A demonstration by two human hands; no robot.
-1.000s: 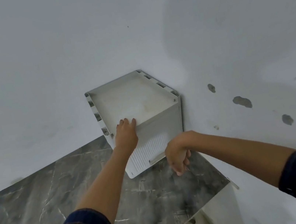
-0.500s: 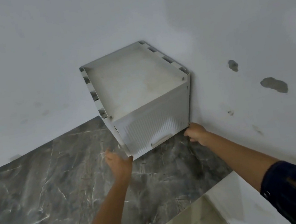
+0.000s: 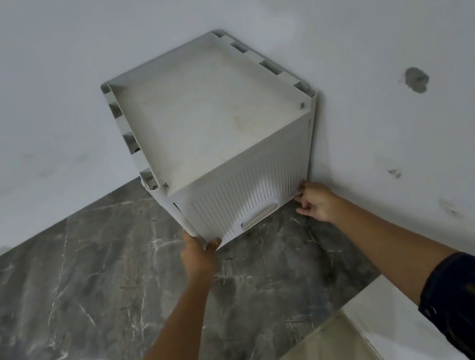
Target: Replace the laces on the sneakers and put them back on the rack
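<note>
Both hands have dropped from the box's (image 3: 215, 127) top to its lower front corners: left hand (image 3: 198, 253) gripping, right hand (image 3: 315, 200) pinching, probably to open it.

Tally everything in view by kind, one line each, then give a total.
White storage boxes: 1, the ribbed-front box in the corner.
Hands: 2, the left hand gripping the box's lower left corner and the right hand at its lower right corner.
Sneakers: 0 in view.
Laces: 0 in view.
Total: 3
</note>
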